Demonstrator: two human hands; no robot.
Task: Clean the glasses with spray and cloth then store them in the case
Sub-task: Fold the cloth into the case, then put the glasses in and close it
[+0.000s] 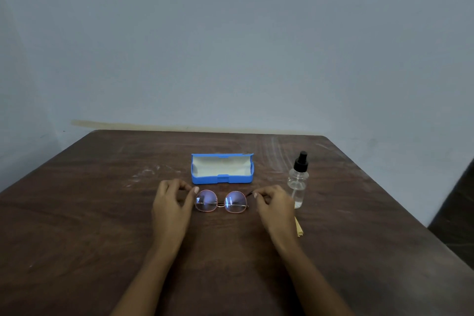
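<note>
plain indoor room: worn brown table [102, 213] against bare blue-grey wall [230, 46].

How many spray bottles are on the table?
1. The clear spray bottle with a black nozzle stands upright on the table, just beyond the right hand and right of the open blue case. No other shows.
</note>
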